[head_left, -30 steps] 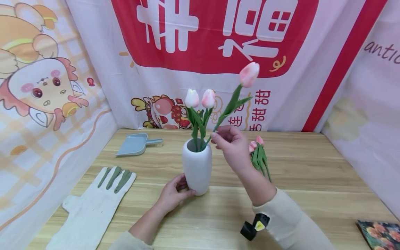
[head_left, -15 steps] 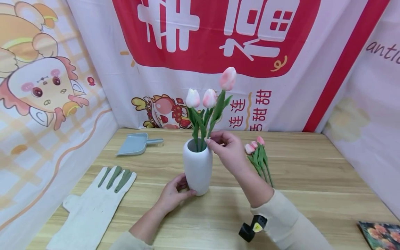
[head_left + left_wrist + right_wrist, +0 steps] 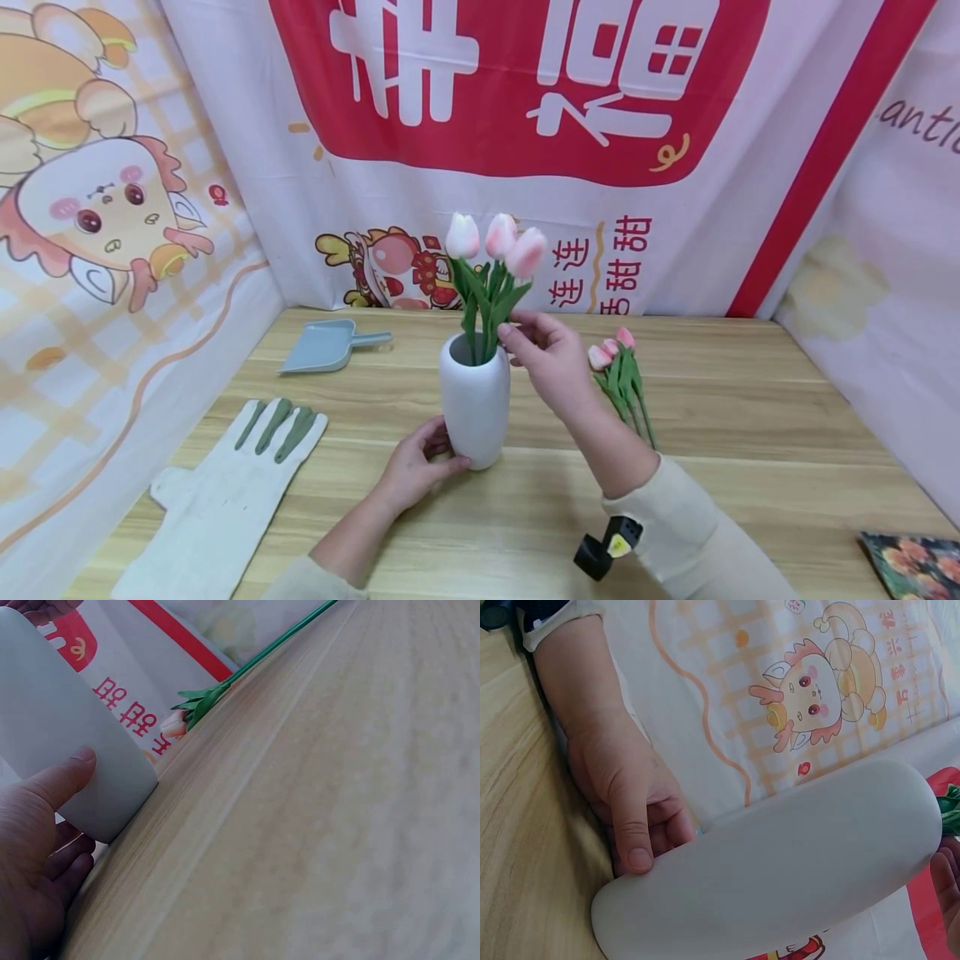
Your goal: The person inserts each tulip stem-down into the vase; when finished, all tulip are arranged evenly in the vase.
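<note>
A white vase stands upright on the table, with several fingers of my left hand curled round its lower left side. My left thumb presses on the vase wall in the left wrist view. Three artificial tulips stand in the vase: a white one, a pink-white one and a pinker one leaning right. My right hand is beside the rim, its thumb and forefinger close to the pinker tulip's leaves and slightly apart. Its fingertips show at the right wrist view's edge.
More pink tulips lie on the table right of the vase. A blue-grey dustpan and a white glove with green-grey fingers lie at left. A flower-printed item sits at the right edge. Printed cloths hang behind and beside.
The pinker tulip has swung left to the vase and dropped lower into it. My right hand moved left to the rim, then slightly back. The left hand stays on the vase.
</note>
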Demonstrator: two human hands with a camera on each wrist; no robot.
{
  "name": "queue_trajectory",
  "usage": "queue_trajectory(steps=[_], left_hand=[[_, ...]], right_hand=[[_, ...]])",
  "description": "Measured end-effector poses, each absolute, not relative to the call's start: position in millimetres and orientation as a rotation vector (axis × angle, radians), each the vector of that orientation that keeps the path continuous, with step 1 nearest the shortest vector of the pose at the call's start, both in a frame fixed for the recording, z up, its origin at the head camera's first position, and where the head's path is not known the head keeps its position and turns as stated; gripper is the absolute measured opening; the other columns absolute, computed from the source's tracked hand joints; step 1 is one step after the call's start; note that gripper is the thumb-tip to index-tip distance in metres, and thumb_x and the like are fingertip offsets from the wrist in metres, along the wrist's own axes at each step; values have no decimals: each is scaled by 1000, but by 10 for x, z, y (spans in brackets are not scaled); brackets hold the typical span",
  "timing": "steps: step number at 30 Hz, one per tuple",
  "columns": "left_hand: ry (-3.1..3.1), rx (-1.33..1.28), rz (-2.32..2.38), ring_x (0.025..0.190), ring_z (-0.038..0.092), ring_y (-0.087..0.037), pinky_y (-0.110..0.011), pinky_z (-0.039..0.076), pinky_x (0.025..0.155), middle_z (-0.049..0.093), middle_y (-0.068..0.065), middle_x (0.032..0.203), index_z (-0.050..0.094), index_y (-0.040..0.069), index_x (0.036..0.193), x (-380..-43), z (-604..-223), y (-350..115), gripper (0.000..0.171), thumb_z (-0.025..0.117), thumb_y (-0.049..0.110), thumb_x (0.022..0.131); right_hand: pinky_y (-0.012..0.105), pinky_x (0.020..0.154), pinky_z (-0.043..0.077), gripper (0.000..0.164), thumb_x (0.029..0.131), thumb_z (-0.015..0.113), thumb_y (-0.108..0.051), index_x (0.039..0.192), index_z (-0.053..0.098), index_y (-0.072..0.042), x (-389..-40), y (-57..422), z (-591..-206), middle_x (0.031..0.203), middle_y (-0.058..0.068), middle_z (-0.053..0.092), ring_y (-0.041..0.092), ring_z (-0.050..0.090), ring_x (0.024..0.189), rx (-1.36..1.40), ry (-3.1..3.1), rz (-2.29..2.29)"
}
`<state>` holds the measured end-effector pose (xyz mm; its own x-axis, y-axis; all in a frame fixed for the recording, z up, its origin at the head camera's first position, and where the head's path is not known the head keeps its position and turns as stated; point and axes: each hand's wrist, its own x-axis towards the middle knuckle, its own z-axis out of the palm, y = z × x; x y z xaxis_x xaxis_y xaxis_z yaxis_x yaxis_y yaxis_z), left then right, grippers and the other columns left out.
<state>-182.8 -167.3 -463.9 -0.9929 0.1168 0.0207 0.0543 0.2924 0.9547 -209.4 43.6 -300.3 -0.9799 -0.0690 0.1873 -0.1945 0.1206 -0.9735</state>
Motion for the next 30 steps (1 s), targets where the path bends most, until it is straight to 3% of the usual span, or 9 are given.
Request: queue_trajectory(steps=[4, 11, 21, 30], left_hand=[[2483, 157, 1829, 117, 62, -25, -47, 48, 105, 66, -6, 125, 58, 16, 133, -1829, -4637, -1667, 65, 86, 27, 75], [2477, 155, 1831, 118, 61, -25, -47, 48, 106, 66, -6, 125, 58, 16, 133, -1822, -4632, -1656, 66, 86, 27, 75], [2481, 165, 1864, 116, 62, -24, -46, 49, 104, 67, -7, 123, 59, 14, 131, -1814, -4608, -1637, 61, 85, 21, 76], [2473, 143, 1874, 114, 63, -23, -46, 49, 104, 68, -5, 121, 60, 14, 131, -1790, -4594, -1637, 60, 85, 18, 77]], right_hand=[[34, 79, 60, 31, 94, 66, -22, 120, 66, -7, -2094, 436, -2999, 105, 15, 70, 13, 65, 88, 272, -2269, 2013], [25, 73, 59, 30, 94, 66, -19, 120, 66, -5, -2098, 500, -3013, 99, 11, 69, 11, 63, 84, 265, -2210, 2049], [20, 69, 58, 30, 95, 64, -13, 121, 62, 3, -2150, 1033, -3221, 80, -15, 70, 3, 66, 76, 131, -2036, 2104], [17, 68, 57, 28, 96, 64, -24, 119, 64, -8, -2182, 1734, -3689, 86, -24, 66, -1, 63, 78, -178, -2168, 1942]])
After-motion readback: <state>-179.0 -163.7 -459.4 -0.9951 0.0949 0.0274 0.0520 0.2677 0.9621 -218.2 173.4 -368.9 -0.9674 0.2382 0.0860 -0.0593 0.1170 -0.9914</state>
